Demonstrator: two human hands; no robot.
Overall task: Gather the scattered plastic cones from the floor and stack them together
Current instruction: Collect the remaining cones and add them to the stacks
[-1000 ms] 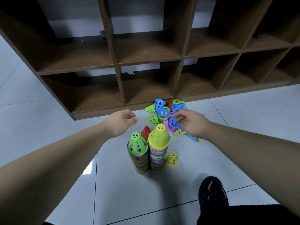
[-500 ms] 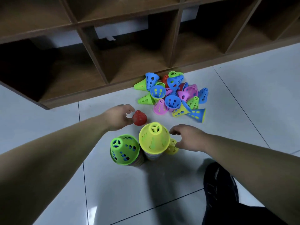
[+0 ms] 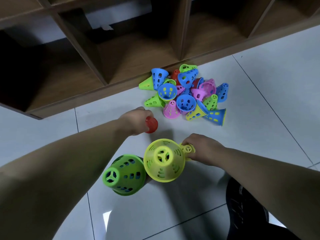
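Nearest, two stacks touching on the floor (image 3: 259,129): green-topped stack (image 3: 124,174) left, yellow-topped stack (image 3: 163,160) right. Your right hand (image 3: 204,149) curls round a small yellow cone (image 3: 187,149) just beside the yellow-topped stack. Your left hand (image 3: 135,120) grips a red cone (image 3: 152,124). Beyond, loose cones (image 3: 185,96) heaped against the wooden shelf (image 3: 138,54).
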